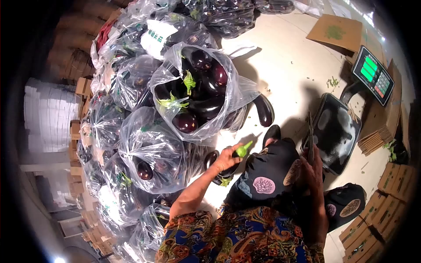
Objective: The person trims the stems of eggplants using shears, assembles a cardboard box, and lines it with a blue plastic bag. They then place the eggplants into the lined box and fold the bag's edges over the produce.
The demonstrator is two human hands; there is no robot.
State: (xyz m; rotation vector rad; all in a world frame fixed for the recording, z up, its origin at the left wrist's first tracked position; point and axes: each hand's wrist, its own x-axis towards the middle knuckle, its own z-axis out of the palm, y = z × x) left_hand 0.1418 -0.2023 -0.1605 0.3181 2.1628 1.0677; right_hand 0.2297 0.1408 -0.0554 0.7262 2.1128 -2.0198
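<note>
My left hand (226, 161) is closed on an eggplant by its green stem end (242, 151); most of the dark body is hidden below the hand and against my leg. More dark eggplants (211, 158) lie on the floor beside that wrist, one with a green cap (226, 181). In my right hand (312, 168), by my right knee, is a pair of dark scissors (311, 133), seen nearly edge-on with the blades pointing away from me. Ahead of my left hand stands an opened clear plastic bag (243, 94) filled with glossy eggplants (206, 107).
Several tied clear bags of eggplants (149, 153) are piled along the left. A single eggplant (263, 110) lies on the pale floor near my foot. At the right stands a black platform scale (337, 131) with a lit green display (369, 70). Cardboard boxes (372, 215) line the lower right.
</note>
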